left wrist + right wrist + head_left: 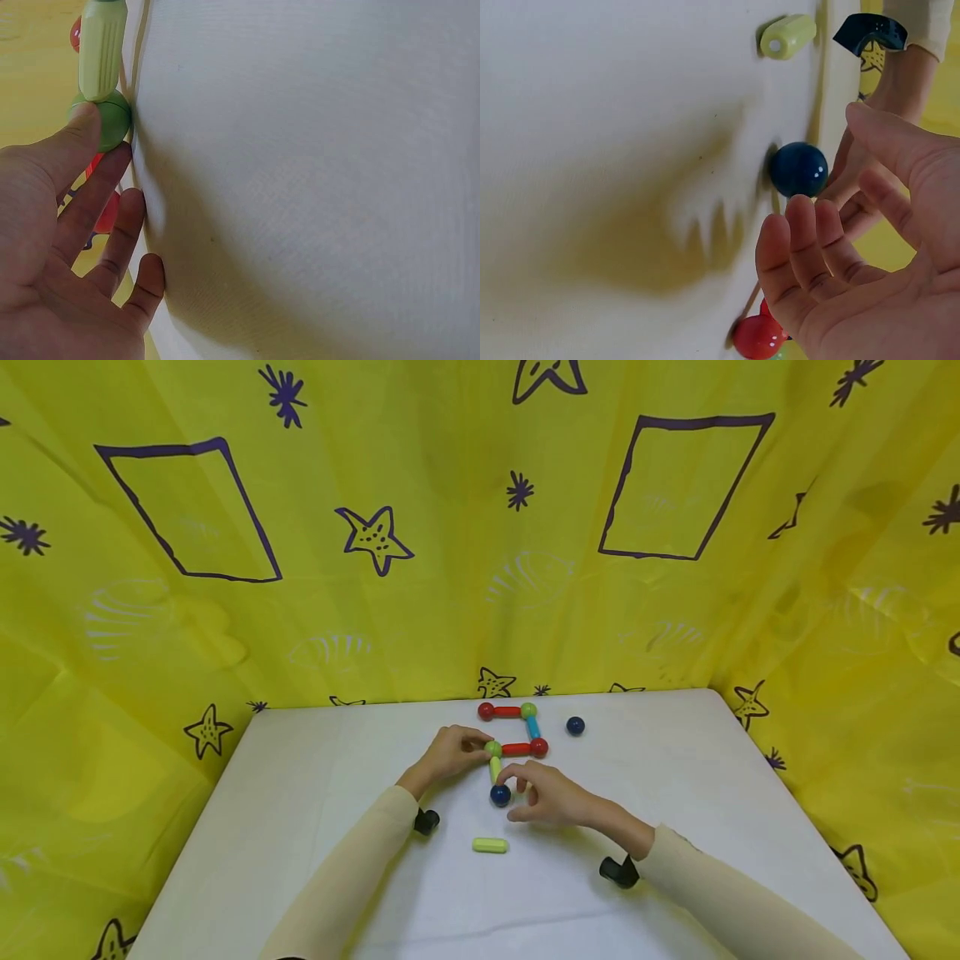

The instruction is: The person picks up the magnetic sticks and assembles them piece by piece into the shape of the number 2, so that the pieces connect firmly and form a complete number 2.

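My left hand pinches a green ball between thumb and index finger, the other fingers loose. From that ball a pale yellow-green rod runs toward me and ends at a dark blue ball. My right hand is beside the blue ball, thumb and fingers spread apart with nothing between them. In the right wrist view its fingertips are close to that ball. A red rod joins the green ball to a red ball on the right.
Farther back the chain continues with a blue rod, another green ball, a second red rod and a red end ball. A loose dark blue ball lies right of it. Nearer me lies a loose yellow-green rod.
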The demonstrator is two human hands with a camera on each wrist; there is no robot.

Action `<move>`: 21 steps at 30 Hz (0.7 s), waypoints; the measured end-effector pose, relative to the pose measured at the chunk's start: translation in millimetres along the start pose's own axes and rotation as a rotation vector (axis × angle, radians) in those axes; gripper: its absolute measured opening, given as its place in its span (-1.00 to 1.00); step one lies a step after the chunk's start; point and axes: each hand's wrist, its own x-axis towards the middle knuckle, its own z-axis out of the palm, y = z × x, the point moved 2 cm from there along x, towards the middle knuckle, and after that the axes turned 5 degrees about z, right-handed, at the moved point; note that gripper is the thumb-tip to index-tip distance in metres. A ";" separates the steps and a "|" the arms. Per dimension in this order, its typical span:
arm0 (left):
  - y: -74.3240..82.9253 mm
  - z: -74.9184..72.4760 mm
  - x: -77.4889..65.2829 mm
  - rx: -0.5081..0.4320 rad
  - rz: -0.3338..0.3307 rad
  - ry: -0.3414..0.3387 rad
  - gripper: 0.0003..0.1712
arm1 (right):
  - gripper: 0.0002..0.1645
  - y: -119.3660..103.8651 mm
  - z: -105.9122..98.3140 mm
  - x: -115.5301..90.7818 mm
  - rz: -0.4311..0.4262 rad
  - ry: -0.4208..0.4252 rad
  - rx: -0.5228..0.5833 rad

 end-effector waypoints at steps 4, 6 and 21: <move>0.7 -0.5 -0.3 -0.005 0.017 0.011 -0.68 | -0.47 -6.3 3.2 -3.0 -0.043 -0.016 0.015; 1.1 -0.3 -0.5 -0.008 0.024 0.012 -0.68 | -0.48 -9.2 6.2 -4.3 -0.052 -0.029 0.030; -1.3 1.0 0.3 -0.013 0.004 0.007 -0.67 | -0.56 -16.3 34.8 -5.4 -0.031 -0.116 0.053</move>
